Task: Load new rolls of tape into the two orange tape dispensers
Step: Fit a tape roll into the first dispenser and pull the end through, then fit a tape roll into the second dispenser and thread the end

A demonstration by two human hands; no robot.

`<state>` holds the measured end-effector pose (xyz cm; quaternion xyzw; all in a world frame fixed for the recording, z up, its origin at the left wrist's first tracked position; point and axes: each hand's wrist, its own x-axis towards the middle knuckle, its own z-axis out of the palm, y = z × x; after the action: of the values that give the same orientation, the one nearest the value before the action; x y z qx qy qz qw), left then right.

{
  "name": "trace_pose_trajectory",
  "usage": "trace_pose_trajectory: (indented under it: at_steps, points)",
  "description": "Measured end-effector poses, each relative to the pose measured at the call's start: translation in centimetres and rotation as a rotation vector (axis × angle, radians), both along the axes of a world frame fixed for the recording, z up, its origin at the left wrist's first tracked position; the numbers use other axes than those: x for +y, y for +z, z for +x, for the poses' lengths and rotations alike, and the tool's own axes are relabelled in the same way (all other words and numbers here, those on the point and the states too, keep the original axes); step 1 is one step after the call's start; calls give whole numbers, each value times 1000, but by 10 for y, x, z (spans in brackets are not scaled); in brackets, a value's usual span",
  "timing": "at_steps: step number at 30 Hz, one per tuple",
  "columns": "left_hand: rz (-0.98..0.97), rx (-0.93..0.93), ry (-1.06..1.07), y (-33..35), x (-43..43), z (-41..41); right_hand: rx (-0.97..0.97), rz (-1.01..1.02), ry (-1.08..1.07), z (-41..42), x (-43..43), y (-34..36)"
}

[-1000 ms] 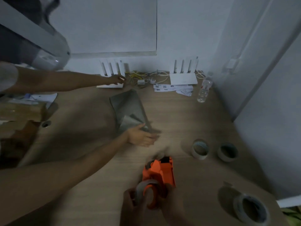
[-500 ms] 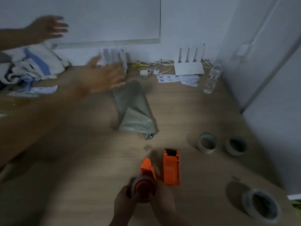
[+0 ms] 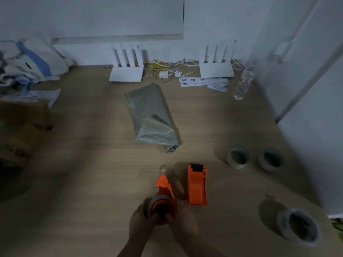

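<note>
An orange tape dispenser (image 3: 164,188) is held low in the middle, a roll of tape (image 3: 152,204) sitting on its orange hub. My left hand (image 3: 141,225) grips the roll's left side. My right hand (image 3: 182,221) holds the dispenser from the right. A second orange dispenser (image 3: 197,185) lies on the wooden table (image 3: 83,182) just to the right, with no roll visible on it. Two small tape rolls (image 3: 238,157) (image 3: 271,160) stand further right. A larger roll (image 3: 297,227) sits near the front right corner.
A folded grey sack (image 3: 151,115) lies mid-table. Two white routers (image 3: 127,72) (image 3: 216,68), tangled cables (image 3: 165,68), paper slips (image 3: 193,81) and a plastic bottle (image 3: 243,84) line the back wall. Cloth bags (image 3: 27,62) and cardboard boxes (image 3: 20,127) fill the left side. A white wall (image 3: 313,127) closes the right.
Another person's arms, reaching across the table before, have withdrawn out of view. My hands stay on the dispenser and roll; the second dispenser now lies beside them on the table.
</note>
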<state>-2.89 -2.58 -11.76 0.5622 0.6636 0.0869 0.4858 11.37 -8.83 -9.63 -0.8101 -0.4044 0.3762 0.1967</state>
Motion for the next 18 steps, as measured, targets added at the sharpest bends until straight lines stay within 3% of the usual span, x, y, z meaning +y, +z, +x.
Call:
trace_pose_trajectory:
  at_steps: [5,8,13,18]
  points:
    - [244,91,10,3,-9,5,-1,149,-29,4,-7,15]
    - [370,17,105,20,-15,24,39,283,-113,19,-16,25]
    - [335,-126,-84,59,-13,81,75,348,-348,71,-30,31]
    - [221,-4,-248,54,-6,127,10,291,-512,130,-63,46]
